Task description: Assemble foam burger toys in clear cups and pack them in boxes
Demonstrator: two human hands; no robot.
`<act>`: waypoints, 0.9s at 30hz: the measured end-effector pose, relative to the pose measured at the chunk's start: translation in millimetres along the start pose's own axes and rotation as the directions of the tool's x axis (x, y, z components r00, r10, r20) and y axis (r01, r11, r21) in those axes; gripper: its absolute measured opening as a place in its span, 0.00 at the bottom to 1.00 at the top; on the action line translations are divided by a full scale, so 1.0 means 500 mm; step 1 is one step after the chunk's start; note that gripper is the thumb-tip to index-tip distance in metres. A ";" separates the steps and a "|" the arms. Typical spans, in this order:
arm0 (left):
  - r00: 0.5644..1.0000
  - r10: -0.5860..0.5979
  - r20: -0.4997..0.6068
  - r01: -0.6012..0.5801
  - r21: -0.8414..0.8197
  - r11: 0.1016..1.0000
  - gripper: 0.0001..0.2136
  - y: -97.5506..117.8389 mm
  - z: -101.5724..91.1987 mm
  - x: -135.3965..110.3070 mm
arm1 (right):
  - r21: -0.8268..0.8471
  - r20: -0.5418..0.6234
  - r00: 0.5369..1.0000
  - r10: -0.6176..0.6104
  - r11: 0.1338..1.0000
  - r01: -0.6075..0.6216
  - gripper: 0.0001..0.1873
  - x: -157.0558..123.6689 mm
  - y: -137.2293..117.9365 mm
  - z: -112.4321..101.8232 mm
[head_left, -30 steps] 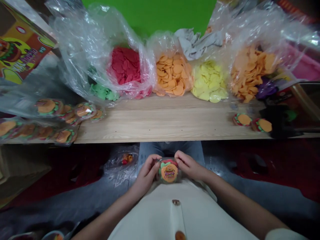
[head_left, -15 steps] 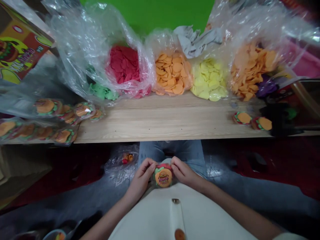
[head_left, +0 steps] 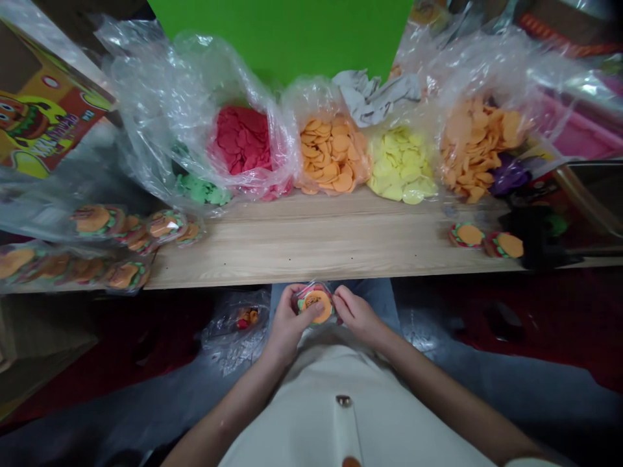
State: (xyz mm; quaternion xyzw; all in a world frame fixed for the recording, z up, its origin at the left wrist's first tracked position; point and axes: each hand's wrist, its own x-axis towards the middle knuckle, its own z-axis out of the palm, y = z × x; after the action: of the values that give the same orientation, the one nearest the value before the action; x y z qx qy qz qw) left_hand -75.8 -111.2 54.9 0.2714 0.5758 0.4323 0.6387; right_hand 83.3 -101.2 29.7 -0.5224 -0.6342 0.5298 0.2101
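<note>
Over my lap, just below the table's front edge, I hold a toy burger in a clear plastic wrapper point(head_left: 316, 306), with an orange round bun and red and green layers showing. My left hand point(head_left: 293, 318) grips it from the left, its thumb lying across the bun. On the other side, my right hand point(head_left: 351, 311) is closed, its fingertips pinching the wrapper's right edge. Two unwrapped toy burgers point(head_left: 467, 235) sit at the right of the table. To the left lie several wrapped toy burgers point(head_left: 167, 224) in a loose group.
Along the back of the wooden table point(head_left: 282, 243) stand clear bags of red pieces point(head_left: 242, 139), orange discs point(head_left: 333, 152), yellow pieces point(head_left: 402, 165) and green pieces point(head_left: 202, 188). A printed carton point(head_left: 46, 123) is at the left. A black object point(head_left: 540, 237) stands at the right edge.
Both hands have moved up toward the table edge with the wrapped burger. My left thumb has come across the bun's face, where before both hands pinched the wrapper's upper corners.
</note>
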 end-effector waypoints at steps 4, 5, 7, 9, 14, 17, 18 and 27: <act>0.999 0.020 0.030 -0.020 0.008 1.000 0.21 0.004 0.011 -0.001 | 0.189 -0.060 0.998 0.011 0.982 0.001 0.12 -0.008 0.010 0.009; 0.999 0.028 0.025 -0.028 0.005 1.000 0.21 0.006 0.014 0.001 | 0.247 -0.084 0.996 0.004 0.969 0.017 0.13 -0.005 0.011 0.011; 0.998 0.055 -0.007 -0.055 -0.010 0.998 0.22 0.008 0.022 0.008 | 0.372 -0.127 0.992 0.001 0.927 0.046 0.14 0.004 0.013 0.014; 0.994 0.094 -0.056 -0.096 -0.037 0.995 0.22 0.008 0.032 0.018 | 0.476 -0.171 0.985 0.031 0.878 0.055 0.16 0.013 0.014 0.021; 0.971 0.155 -0.182 -0.186 -0.167 0.968 0.21 0.006 0.061 0.042 | 0.630 -0.173 0.984 0.044 0.773 0.076 0.13 0.019 0.001 0.049; 0.958 0.171 -0.230 -0.223 -0.223 0.949 0.21 0.013 0.078 0.046 | 0.702 -0.156 0.986 0.059 0.709 0.069 0.13 0.023 -0.015 0.062; 0.955 0.177 -0.239 -0.233 -0.231 0.945 0.21 0.016 0.082 0.046 | 0.708 -0.166 0.984 0.068 0.703 0.071 0.14 0.026 -0.020 0.065; 0.988 0.151 -0.038 -0.153 -0.062 0.986 0.21 0.036 0.056 0.048 | 0.572 -0.029 1.000 0.010 0.820 0.008 0.15 0.020 -0.003 0.026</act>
State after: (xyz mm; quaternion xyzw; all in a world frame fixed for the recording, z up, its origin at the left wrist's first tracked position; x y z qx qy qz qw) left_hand -53.9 -77.7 63.4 0.2867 0.5496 0.5025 0.6027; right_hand 68.2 -98.0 23.6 -0.4438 -0.4425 0.6876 0.3666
